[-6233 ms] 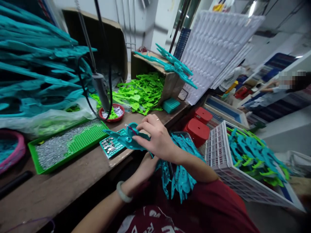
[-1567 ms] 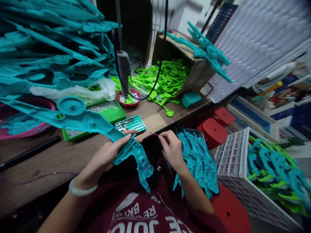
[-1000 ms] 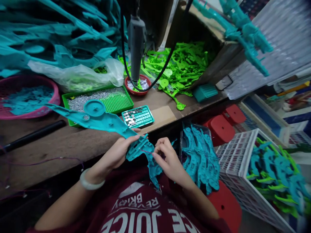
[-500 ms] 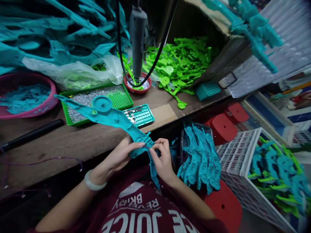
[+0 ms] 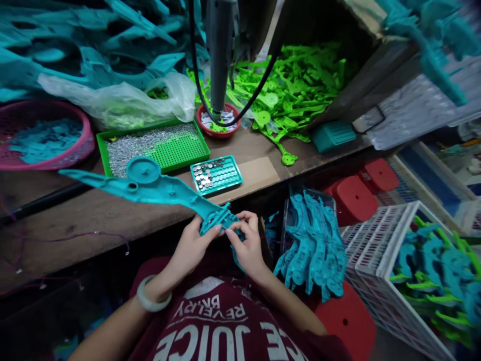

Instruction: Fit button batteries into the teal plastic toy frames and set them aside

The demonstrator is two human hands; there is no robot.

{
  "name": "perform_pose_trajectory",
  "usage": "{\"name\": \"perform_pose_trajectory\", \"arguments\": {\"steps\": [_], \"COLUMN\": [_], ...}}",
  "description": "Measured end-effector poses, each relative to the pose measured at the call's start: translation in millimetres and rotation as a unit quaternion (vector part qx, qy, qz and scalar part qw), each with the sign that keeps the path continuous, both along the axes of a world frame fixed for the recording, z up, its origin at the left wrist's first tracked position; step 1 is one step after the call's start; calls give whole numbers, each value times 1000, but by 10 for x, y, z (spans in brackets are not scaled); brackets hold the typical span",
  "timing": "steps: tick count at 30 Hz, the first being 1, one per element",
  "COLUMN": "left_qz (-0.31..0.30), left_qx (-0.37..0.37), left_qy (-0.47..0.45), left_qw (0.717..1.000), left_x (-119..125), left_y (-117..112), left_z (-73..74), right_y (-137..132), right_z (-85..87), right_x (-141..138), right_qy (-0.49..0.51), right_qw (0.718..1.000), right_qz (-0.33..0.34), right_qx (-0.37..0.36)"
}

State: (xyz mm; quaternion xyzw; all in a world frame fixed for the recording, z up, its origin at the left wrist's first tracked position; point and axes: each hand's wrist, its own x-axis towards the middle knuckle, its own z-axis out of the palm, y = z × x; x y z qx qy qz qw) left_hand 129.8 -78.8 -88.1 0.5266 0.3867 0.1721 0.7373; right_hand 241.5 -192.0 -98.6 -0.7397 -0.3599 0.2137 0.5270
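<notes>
Seemingly for steadiness, a teal plastic shell [image 5: 169, 190] is held by its ribbed end between both hands, its long arm pointed over the workbench [image 5: 146, 220]. That end is clamped by the left hand [image 5: 191, 248], thumb uppermost; it is gripped too by the right hand [image 5: 248, 246], fingers curled, presumably so both thumbs can work close together. Silvery metal bits [image 5: 130, 150] are kept in the green tray [image 5: 180, 149], round discs [image 5: 203, 175] in the teal tray [image 5: 229, 176], teal pieces [image 5: 48, 141] in the pink basket [image 5: 77, 151], white pieces [image 5: 228, 117] in the red basket [image 5: 223, 134].

"REVELRY" and "JUICE" in white on the maroon shirt [image 5: 225, 323].
</notes>
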Motion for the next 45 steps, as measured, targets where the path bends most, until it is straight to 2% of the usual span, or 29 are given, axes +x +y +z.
{"name": "perform_pose_trajectory", "arguments": {"steps": [2,6,10,14,17,20,22,25,30,34,37,39,43,45], "left_qz": [-14,-53,-77,-78,-78,-85,-97,-122,-143,-138,-99,-65,-5,-10], "left_qx": [16,101,138,130,203,262,283,267,145,152,192,192,182,170], "left_qy": [1,-1,1,-5,6,4,3,-2,-31,-16,-3,1,7,-4], "left_qw": [1000,993,987,988,976,961,954,956,979,979,976,979,983,985], "left_x": [48,133,163,172,176,163,147,128,125,133,133,134,149,157], "left_y": [62,175,310,398,404,402,426,508,651,666,619,580,534,534], "left_z": [47,95,136,209,248,269,300,406,589,492,349,281,238,247], "right_y": [65,247,344,394,514,672,752,819,928,1033,1059,1059,1065,1071], "right_z": [26,26,27,208,426,582,640,694,691,567,481,455,451,441], "right_x": [-12,-48,-24,107,255,395,460,507,517,497,450,415,371,367], "right_qy": [3,13,-53,-175,-230,-199,-165,-158,-113,-132,-138,-118,-106,-109], "right_qw": [1000,995,995,980,973,971,970,965,978,967,968,972,972,975], "right_qz": [-27,-96,-78,-71,15,131,180,206,100,136,124,117,125,121], "right_qx": [8,20,37,63,34,-1,-3,21,142,171,169,169,166,152]}}
